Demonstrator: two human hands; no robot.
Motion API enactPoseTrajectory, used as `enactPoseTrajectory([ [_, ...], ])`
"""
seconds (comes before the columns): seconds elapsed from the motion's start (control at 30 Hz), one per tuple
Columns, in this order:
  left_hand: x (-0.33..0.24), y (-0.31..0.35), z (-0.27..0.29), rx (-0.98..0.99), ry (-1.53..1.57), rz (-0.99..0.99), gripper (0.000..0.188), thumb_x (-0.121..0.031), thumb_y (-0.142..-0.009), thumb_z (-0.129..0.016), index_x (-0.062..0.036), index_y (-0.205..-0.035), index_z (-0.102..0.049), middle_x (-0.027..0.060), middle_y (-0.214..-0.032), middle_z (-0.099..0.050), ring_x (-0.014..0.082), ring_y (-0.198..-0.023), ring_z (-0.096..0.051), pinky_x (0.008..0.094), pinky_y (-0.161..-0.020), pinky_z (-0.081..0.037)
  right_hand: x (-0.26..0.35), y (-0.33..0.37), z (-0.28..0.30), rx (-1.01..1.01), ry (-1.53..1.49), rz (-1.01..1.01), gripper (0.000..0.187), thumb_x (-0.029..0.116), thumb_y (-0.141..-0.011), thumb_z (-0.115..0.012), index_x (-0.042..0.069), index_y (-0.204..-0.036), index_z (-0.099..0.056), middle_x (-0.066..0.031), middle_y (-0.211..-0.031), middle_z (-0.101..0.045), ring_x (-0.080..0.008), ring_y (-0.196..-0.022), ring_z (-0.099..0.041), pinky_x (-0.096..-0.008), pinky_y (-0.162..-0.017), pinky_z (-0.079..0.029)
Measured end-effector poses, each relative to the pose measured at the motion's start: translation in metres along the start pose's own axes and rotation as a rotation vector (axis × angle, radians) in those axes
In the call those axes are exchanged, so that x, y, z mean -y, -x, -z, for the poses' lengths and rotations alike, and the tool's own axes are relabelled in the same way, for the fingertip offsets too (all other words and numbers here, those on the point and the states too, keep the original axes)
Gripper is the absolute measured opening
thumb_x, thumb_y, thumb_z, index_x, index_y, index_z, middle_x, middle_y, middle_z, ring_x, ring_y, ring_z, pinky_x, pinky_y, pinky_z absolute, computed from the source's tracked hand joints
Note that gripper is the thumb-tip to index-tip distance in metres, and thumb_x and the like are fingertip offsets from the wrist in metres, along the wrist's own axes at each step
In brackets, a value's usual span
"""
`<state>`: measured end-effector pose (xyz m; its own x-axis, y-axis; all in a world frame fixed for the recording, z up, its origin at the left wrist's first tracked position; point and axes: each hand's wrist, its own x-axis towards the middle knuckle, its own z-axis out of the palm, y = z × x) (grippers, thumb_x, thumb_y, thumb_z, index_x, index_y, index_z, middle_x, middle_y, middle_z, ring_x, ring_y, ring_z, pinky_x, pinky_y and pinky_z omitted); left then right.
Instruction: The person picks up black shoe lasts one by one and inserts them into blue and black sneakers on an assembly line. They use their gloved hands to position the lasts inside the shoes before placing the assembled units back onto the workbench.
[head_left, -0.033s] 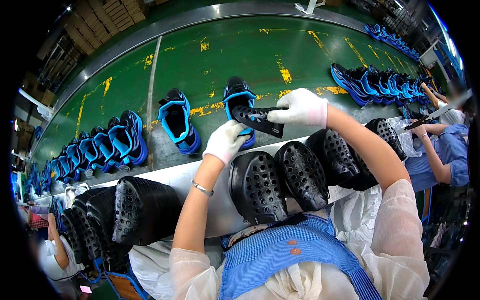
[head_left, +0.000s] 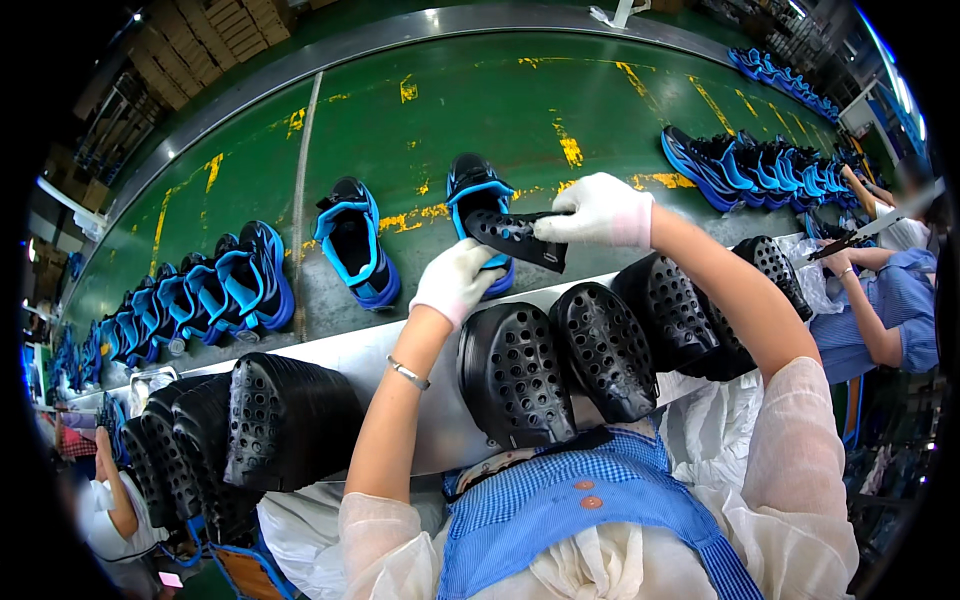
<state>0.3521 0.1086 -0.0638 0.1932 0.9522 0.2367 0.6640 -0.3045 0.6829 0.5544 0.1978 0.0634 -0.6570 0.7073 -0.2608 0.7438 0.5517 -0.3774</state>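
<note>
A black and blue sneaker (head_left: 478,178) stands on the green belt ahead of me, its opening toward me. My left hand (head_left: 455,282), in a white glove, is closed on its heel edge; the fingertips are partly hidden. Across the shoe's opening lies a black perforated plastic shoe insert (head_left: 515,236), its rounded end over the collar. My right hand (head_left: 600,212), also gloved, pinches the insert's other end between thumb and fingers. To the left stands a second sneaker (head_left: 350,243) with its dark opening showing.
Stacks of black perforated inserts (head_left: 515,375) line the metal ledge (head_left: 420,430) before me, with another stack (head_left: 290,420) to the left. Rows of sneakers (head_left: 262,275) stand on the green belt (head_left: 440,120) at left and right. A co-worker (head_left: 880,310) sits at the right.
Very little differs. Both my hands sit slightly higher, and the insert remains over the sneaker's opening.
</note>
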Motion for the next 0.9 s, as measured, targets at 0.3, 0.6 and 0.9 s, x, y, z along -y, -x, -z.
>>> enactPoseTrajectory([
  [0.3, -0.011, -0.031, -0.020, 0.070, -0.095, 0.077, 0.031, -0.033, -0.080, -0.064, -0.0058, -0.094, -0.068, 0.0140, -0.089, -0.065, 0.0312, -0.086, -0.061, 0.0370, -0.079, -0.049, 0.029, -0.057, -0.004, 0.007, 0.372, -0.094, 0.038, 0.038, -0.074, -0.052, 0.004, -0.078, -0.071, -0.0182, -0.077, -0.067, -0.0339, -0.076, -0.065, -0.0397, -0.071, -0.052],
  [0.6, -0.011, -0.046, -0.021, 0.424, -0.135, 0.355, 0.046, -0.046, -0.076, -0.061, -0.0062, -0.099, -0.066, 0.0181, -0.096, -0.066, 0.0354, -0.090, -0.062, 0.0397, -0.083, -0.049, 0.032, -0.104, -0.073, 0.044, 0.281, -0.183, 0.025, 0.020, -0.079, -0.058, 0.007, -0.098, -0.069, -0.0168, -0.098, -0.067, -0.0314, -0.090, -0.065, -0.0373, -0.079, -0.052],
  [0.9, -0.022, -0.077, -0.021, 0.704, -0.219, 0.399, 0.055, -0.048, -0.077, -0.057, -0.0057, -0.112, -0.062, 0.0191, -0.108, -0.063, 0.0305, -0.100, -0.061, 0.0369, -0.089, -0.047, -0.017, -0.141, -0.100, -0.205, 0.078, -0.002, 0.046, 0.040, -0.094, -0.034, 0.006, -0.114, -0.059, -0.0198, -0.117, -0.057, -0.0375, -0.108, -0.055, -0.0427, -0.087, -0.048],
])
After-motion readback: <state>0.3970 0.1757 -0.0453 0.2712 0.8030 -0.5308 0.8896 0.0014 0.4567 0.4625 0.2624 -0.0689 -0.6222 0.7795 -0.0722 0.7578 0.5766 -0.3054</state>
